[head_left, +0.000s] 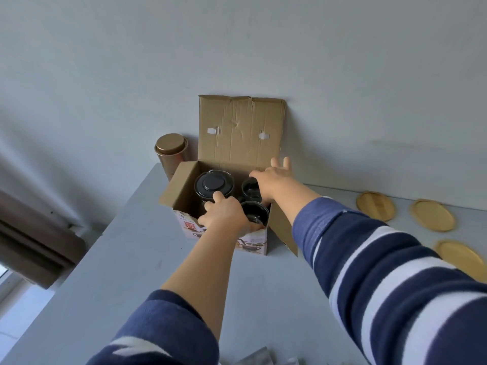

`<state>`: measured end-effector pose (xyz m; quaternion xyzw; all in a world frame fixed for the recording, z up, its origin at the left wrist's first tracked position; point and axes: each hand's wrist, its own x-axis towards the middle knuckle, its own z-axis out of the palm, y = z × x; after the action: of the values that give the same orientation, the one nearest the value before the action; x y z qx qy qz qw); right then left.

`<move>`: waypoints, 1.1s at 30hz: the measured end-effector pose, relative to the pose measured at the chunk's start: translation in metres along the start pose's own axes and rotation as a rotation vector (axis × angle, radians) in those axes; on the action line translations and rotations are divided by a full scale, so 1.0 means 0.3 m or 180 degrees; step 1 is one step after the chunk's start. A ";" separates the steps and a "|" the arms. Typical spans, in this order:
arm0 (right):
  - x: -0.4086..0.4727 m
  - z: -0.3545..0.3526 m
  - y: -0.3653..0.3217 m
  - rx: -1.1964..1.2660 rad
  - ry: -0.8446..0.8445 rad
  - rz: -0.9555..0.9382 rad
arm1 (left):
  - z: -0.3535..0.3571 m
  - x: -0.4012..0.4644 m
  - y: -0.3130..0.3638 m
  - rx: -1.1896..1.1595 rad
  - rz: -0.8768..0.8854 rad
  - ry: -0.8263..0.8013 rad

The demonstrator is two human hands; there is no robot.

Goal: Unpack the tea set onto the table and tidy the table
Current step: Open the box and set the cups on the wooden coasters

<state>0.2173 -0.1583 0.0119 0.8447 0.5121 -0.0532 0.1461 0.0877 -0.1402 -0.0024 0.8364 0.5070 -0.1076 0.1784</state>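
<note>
Head view showed a pale grey bench (126, 259) pushed against a plain wall, with an open cardboard box (241, 133) standing at about twelve o'clock, its back flap raised flat against the wall and side flaps splayed outward. Inside the box sat the tea set: a black lidded teapot (214, 183) at the ten o'clock side, a dark cup (249, 186) at two o'clock and another dark cup (257, 212) at five o'clock, near the front wall. The left hand (224, 214) reached into the front of the box between the teapot and the nearer cup, fingers curled downward and partly hidden, so whether its grip had closed on anything could not be told. The right hand (274, 180) hovered over the far cup with fingers spread, its grip open and holding nothing. Both arms wore navy sleeves with white stripes. A gold cylindrical tin (170, 151) stood just beside the box at ten o'clock, against the wall. Three wooden saucers (432, 215) lay flat on the bench at three o'clock, well apart from the box.
</note>
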 end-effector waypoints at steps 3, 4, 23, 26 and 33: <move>-0.004 0.006 0.006 0.0028 0.0093 -0.0020 | 0.017 0.003 -0.019 -0.0035 0.0115 0.0162; -0.005 0.004 0.006 0.0026 0.0133 -0.0024 | 0.021 0.004 -0.023 -0.0045 0.0140 0.0202; -0.117 -0.002 0.097 0.2434 0.1386 -0.0078 | 0.072 -0.050 -0.053 -0.0819 0.0224 0.0922; -0.158 0.007 0.163 0.3103 0.1549 0.0119 | 0.074 -0.070 -0.047 -0.1021 0.0325 0.1142; -0.285 0.079 0.396 0.3468 0.1482 0.0630 | -0.033 -0.089 0.084 -0.1024 0.0801 0.1610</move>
<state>0.2831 -0.2895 0.0325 0.8311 0.3486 -0.1078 -0.4198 0.0978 -0.1683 0.0212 0.8538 0.4384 0.2080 0.1886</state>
